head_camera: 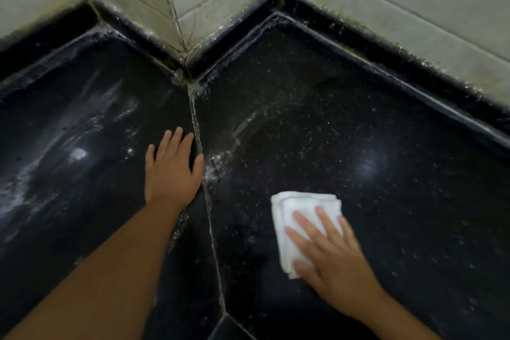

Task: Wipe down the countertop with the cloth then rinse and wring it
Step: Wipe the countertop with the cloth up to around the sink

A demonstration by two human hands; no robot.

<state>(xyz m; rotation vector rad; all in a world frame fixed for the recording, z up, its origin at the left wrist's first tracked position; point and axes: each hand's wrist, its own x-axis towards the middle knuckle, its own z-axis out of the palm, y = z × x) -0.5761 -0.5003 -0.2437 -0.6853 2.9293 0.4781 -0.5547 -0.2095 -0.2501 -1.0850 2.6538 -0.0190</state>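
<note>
Head view shows my right hand pressing flat, fingers straight and spread, on the folded white cloth, which lies on the near right part of the black countertop. My left hand rests open, palm down, on the slab to the left, just beside the grouted seam that runs from the near edge to the corner of the tiled wall, and it holds nothing. Since I am only pressing the cloth and not gripping it, I judge it could bunch up or slip out from under my fingers on a fast stroke, leaving my bare palm on the wet stone. White residue sits along the seam and in streaks on the left slab; a light pass would likely smear it rather than lift it. Grime lodged in the raised rim under the wall may escape a flat cloth. My braced left hand could slide if the slab is slick.
</note>
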